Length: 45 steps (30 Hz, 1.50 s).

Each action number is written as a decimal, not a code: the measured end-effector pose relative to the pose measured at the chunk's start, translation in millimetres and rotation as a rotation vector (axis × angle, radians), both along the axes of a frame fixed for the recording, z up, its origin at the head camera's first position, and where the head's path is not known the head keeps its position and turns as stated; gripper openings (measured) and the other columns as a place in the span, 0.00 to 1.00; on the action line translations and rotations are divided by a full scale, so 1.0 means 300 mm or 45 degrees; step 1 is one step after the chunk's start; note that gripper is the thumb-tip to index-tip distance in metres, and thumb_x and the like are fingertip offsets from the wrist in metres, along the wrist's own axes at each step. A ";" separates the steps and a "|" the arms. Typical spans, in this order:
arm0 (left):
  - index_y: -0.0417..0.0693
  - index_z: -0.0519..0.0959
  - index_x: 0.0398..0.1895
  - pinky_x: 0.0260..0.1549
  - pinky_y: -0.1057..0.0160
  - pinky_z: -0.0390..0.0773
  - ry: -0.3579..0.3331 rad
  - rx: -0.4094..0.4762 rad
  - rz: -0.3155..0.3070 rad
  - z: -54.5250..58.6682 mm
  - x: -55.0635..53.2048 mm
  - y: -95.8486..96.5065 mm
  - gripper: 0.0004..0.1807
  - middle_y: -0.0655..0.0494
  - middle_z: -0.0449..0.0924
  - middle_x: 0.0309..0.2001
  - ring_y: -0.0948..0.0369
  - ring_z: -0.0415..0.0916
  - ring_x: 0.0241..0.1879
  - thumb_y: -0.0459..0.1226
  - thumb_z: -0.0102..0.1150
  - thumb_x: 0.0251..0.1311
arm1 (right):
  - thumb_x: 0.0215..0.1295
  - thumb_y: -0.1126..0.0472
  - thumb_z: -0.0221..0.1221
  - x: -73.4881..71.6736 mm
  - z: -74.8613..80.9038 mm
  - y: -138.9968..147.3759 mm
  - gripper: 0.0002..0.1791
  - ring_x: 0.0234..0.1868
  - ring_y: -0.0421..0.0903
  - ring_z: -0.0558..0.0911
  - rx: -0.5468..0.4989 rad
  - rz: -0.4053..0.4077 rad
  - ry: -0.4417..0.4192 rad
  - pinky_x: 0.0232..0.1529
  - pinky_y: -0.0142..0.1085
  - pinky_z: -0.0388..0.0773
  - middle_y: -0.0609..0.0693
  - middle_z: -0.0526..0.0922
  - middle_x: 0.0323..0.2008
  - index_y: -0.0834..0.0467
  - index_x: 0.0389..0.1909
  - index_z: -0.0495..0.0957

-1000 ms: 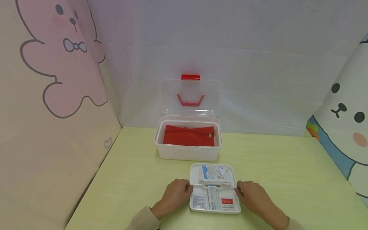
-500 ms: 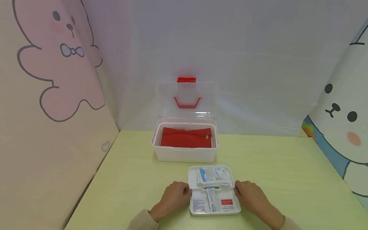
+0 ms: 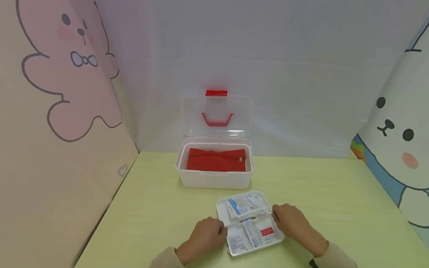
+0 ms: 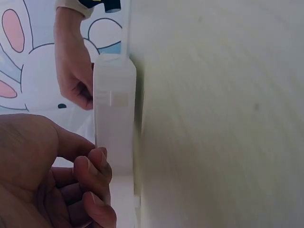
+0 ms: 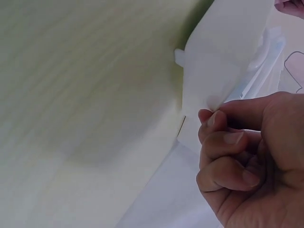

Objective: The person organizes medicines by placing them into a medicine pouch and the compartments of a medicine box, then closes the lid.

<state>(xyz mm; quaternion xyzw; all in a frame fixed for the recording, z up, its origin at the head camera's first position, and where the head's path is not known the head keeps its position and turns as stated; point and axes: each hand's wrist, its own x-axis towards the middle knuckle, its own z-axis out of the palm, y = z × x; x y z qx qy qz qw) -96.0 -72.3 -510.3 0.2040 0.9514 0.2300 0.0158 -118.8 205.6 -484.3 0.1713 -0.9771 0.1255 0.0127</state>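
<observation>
A flat white plastic case point(image 3: 233, 223) lies opened out on the table, turned at an angle, with both its halves facing up. In its far half is a blue-and-white packet point(image 3: 244, 206). A slim white packet point(image 3: 251, 233), a packet with a red label point(image 3: 268, 232) and a printed white one point(image 3: 237, 241) fill the near half. My left hand point(image 3: 208, 235) pinches the case's left side close to the hinge; in the left wrist view its fingertips point(image 4: 97, 164) are at the white wall. On the opposite side, my right hand point(image 3: 291, 222) pinches the rim between thumb and curled index finger.
Behind the case stands a white box point(image 3: 215, 179) with a red zipped pouch point(image 3: 216, 161) inside. Its clear lid point(image 3: 193, 116), with a red handle point(image 3: 217, 121), is raised against the back curtain. Patterned sheets flank the yellow-green table point(image 3: 149, 212).
Both hands have turned the case anticlockwise on the table. The left hand has come nearer and the right hand has gone slightly farther away. The head view has also shifted a little.
</observation>
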 end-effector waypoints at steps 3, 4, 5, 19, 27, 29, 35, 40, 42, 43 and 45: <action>0.56 0.58 0.08 0.11 0.71 0.54 0.023 -0.050 -0.034 0.007 0.023 0.014 0.26 0.68 0.51 0.10 0.71 0.51 0.11 0.40 0.55 0.63 | 0.65 0.67 0.59 -0.015 0.008 0.000 0.10 0.19 0.40 0.66 -0.013 0.021 0.006 0.21 0.30 0.62 0.47 0.71 0.17 0.58 0.24 0.73; 0.56 0.57 0.08 0.11 0.71 0.54 0.032 -0.066 -0.046 0.008 0.030 0.019 0.26 0.68 0.51 0.10 0.71 0.50 0.11 0.40 0.55 0.63 | 0.65 0.67 0.59 -0.021 0.010 -0.001 0.10 0.20 0.40 0.66 -0.019 0.029 0.005 0.21 0.30 0.62 0.46 0.72 0.17 0.57 0.24 0.73; 0.55 0.57 0.08 0.11 0.71 0.54 0.037 -0.079 -0.057 0.010 0.038 0.024 0.26 0.68 0.51 0.10 0.71 0.50 0.11 0.40 0.55 0.62 | 0.64 0.67 0.59 -0.027 0.012 -0.002 0.10 0.20 0.40 0.66 -0.027 0.036 0.005 0.22 0.30 0.63 0.46 0.72 0.18 0.57 0.24 0.74; 0.52 0.62 0.06 0.11 0.69 0.55 0.014 -0.224 -0.191 0.019 0.119 0.095 0.28 0.64 0.58 0.09 0.69 0.54 0.11 0.44 0.53 0.67 | 0.64 0.66 0.60 -0.098 0.026 -0.030 0.10 0.22 0.39 0.65 -0.025 0.152 0.052 0.24 0.31 0.64 0.44 0.72 0.19 0.54 0.23 0.74; 0.49 0.74 0.12 0.14 0.63 0.61 0.003 -0.397 -0.183 0.045 0.151 0.153 0.25 0.59 0.69 0.13 0.64 0.63 0.15 0.48 0.53 0.68 | 0.65 0.65 0.61 -0.132 0.037 -0.082 0.05 0.24 0.41 0.68 0.012 0.127 -0.045 0.28 0.33 0.69 0.46 0.76 0.23 0.56 0.29 0.77; 0.48 0.76 0.14 0.15 0.63 0.62 0.000 -0.431 -0.184 0.059 0.158 0.165 0.24 0.59 0.70 0.14 0.64 0.64 0.16 0.49 0.53 0.68 | 0.64 0.65 0.62 -0.140 0.037 -0.097 0.04 0.25 0.41 0.68 0.025 0.137 -0.049 0.29 0.34 0.71 0.46 0.78 0.24 0.56 0.30 0.78; 0.48 0.79 0.18 0.17 0.62 0.65 0.006 -0.561 -0.203 0.076 0.172 0.207 0.24 0.58 0.73 0.17 0.63 0.67 0.18 0.51 0.51 0.69 | 0.63 0.64 0.63 -0.156 0.032 -0.144 0.03 0.25 0.42 0.70 0.040 0.174 0.005 0.32 0.38 0.75 0.48 0.81 0.26 0.56 0.30 0.79; 0.48 0.80 0.20 0.21 0.62 0.69 -0.028 -0.593 -0.177 0.080 0.183 0.239 0.24 0.57 0.75 0.20 0.62 0.70 0.21 0.51 0.50 0.69 | 0.63 0.63 0.64 -0.166 0.018 -0.179 0.03 0.25 0.43 0.70 0.035 0.153 0.014 0.32 0.39 0.75 0.48 0.80 0.26 0.56 0.30 0.80; 0.49 0.80 0.21 0.23 0.63 0.70 -0.048 -0.588 -0.171 0.081 0.183 0.250 0.23 0.57 0.75 0.20 0.62 0.70 0.21 0.51 0.49 0.70 | 0.63 0.63 0.64 -0.164 0.019 -0.188 0.03 0.25 0.43 0.69 0.020 0.162 0.032 0.30 0.39 0.74 0.48 0.81 0.26 0.57 0.30 0.80; 0.49 0.81 0.21 0.23 0.63 0.70 -0.058 -0.592 -0.166 0.081 0.183 0.256 0.23 0.58 0.75 0.20 0.62 0.70 0.22 0.51 0.49 0.70 | 0.62 0.63 0.64 -0.163 0.020 -0.192 0.03 0.25 0.42 0.70 0.025 0.175 0.063 0.29 0.38 0.74 0.49 0.81 0.26 0.57 0.30 0.80; 0.50 0.81 0.21 0.23 0.62 0.70 -0.067 -0.598 -0.147 0.077 0.186 0.269 0.23 0.58 0.76 0.20 0.62 0.70 0.22 0.51 0.49 0.70 | 0.61 0.64 0.64 -0.161 0.020 -0.197 0.03 0.24 0.42 0.70 0.011 0.187 0.091 0.28 0.38 0.74 0.49 0.82 0.27 0.57 0.30 0.80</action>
